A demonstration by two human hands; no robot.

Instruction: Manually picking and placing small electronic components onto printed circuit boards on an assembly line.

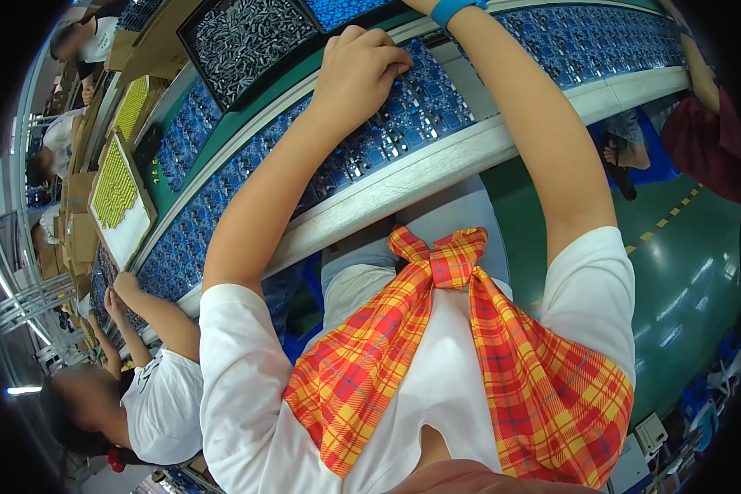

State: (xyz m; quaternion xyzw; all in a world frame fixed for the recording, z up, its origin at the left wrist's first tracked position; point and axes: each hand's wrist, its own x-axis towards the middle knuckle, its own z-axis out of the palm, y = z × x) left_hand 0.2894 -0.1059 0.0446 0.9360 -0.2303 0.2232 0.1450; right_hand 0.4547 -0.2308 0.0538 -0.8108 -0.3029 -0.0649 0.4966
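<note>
My left hand [356, 76] is over a row of blue circuit boards [391, 123], its thumb and fingertips pressed together low above a board. Whatever they pinch is too small or hidden to name. At the top edge my right hand [421, 4] is mostly cut off, beside a tray of small blue parts [343, 10]; its fingers are out of view. A blue band [455, 10] circles my right wrist. Some boards near my left hand carry upright small blue parts. Just left of that hand, a black tray [222, 97] holds a heap of small dark cylindrical parts.
A pale rail [403, 177] edges the bench between me and the boards. At the left lies a board of yellow parts [117, 188] near cardboard boxes [82, 239]. A co-worker [160, 395] reaches over the line at lower left; another person [704, 123] sits at far right.
</note>
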